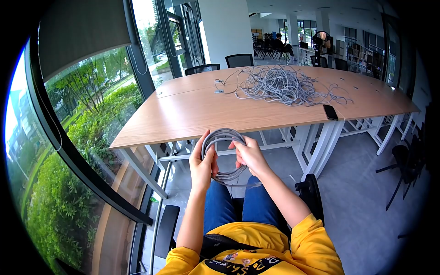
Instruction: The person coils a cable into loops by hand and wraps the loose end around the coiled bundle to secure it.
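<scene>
A coil of grey cable (224,134) is held up in front of me, above my lap and just short of the table edge. My left hand (201,161) is wrapped round the coil's left side, thumb on the inside. On the right side, my right hand (249,156) is closed on the coil with its fingers curled inward. A loose length of cable runs out at the bottom of the coil, near my knees. On the table beyond lies a large tangled heap of grey cable (286,85), with stray loops and ends spreading left and right.
The wooden table (178,114) spans the view ahead. A black phone (330,112) lies at its near edge, right of the heap. Black chairs (239,60) stand behind it. Windows (91,96) line the left. A person (279,45) sits far back.
</scene>
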Available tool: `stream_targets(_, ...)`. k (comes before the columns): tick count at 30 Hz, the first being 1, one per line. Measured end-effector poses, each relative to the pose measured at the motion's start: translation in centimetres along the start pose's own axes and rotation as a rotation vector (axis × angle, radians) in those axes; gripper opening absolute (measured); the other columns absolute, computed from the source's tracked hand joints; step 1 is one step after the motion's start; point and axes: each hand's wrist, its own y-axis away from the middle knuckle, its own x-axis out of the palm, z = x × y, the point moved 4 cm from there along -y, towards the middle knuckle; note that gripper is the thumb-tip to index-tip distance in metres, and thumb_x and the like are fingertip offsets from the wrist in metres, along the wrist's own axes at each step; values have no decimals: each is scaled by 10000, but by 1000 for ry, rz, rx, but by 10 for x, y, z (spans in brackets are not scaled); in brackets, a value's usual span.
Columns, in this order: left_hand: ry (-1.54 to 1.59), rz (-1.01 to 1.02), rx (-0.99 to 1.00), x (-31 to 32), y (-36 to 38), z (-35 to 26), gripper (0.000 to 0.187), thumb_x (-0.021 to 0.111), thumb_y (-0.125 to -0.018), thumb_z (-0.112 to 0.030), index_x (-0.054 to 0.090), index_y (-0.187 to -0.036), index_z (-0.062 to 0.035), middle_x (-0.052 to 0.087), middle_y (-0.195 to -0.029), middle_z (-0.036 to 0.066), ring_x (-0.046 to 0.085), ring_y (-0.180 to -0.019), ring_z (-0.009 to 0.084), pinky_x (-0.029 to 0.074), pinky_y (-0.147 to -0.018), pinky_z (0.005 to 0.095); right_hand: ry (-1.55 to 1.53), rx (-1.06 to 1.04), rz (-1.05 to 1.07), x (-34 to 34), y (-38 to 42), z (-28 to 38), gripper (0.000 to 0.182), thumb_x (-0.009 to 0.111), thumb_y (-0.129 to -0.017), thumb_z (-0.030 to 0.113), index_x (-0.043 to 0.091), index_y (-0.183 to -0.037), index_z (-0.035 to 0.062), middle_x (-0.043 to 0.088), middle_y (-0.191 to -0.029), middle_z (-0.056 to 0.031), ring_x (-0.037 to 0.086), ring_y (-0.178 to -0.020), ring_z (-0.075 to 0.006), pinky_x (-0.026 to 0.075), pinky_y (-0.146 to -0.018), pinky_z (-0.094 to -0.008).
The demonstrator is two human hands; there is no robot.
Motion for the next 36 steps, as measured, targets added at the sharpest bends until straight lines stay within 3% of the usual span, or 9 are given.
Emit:
stream_targets(4,210,32,-297,-3,-3,6,154,452,-879,-143,513,-785,-38,351,-425,-9,216,-306,32,157,-288,181,-8,9,16,0,1,0,204,414,-882,150,493,-795,-17,343,-477,34,339,-352,-61,379,-374,-256)
stream_targets(9,614,368,-382,-12,-1,-1,254,415,-909,-201,542,-816,-2,269,-386,-54,187,-292,23,158,-268,171,-11,-38,105,4,0,-7,231,454,-882,195,504,-801,-16,401,-524,16,402,-395,-75,404,-435,-241)
stream_targets(11,596,333,-293,-20,-2,-5,256,412,-910,-204,545,-837,1,271,-386,-59,182,-288,22,150,-263,168,206,-277,208,9,0,-1,243,470,-884,229,518,-837,-5,447,-583,10,459,-484,-75,405,-508,-210)
stream_targets(15,686,283,-270,-39,-10,-14,373,357,-925,-306,548,-893,14,249,-397,-59,161,-296,14,145,-261,157,252,-231,302,-9,6,-3,239,518,-866,255,525,-915,21,498,-682,17,466,-629,-49,375,-570,-183)
stream_targets(19,511,350,-376,-30,-1,-9,445,317,-920,-384,514,-809,0,238,-402,-59,159,-300,22,147,-271,166,347,-462,243,-9,2,18,284,504,-875,260,577,-803,-6,499,-610,19,449,-584,-58,374,-533,-204)
stream_targets(23,397,408,-396,-23,3,-10,391,346,-923,-345,501,-776,-18,240,-395,-60,154,-308,19,139,-281,167,516,-330,251,-17,2,35,268,544,-850,229,591,-730,-6,437,-566,46,360,-568,-24,278,-489,-203)
stream_targets(29,359,391,-424,-15,5,-12,356,363,-922,-319,504,-775,-28,246,-391,-62,160,-304,24,138,-282,170,668,-401,193,-9,8,29,481,656,-753,317,479,-1094,29,565,-796,-40,494,-656,-91,412,-601,-230)
stream_targets(30,356,415,-455,-10,7,-11,355,361,-922,-318,495,-772,-26,247,-382,-63,161,-295,22,136,-279,167,650,-665,143,-1,11,31,509,673,-719,384,530,-1016,-3,598,-790,-96,550,-689,-141,448,-624,-269)
stream_targets(36,306,424,-480,-8,5,-8,363,366,-918,-335,475,-742,-37,255,-376,-56,168,-289,24,134,-280,173,466,-239,298,4,9,23,317,654,-751,261,573,-872,-21,580,-651,-53,546,-548,-121,431,-527,-250)
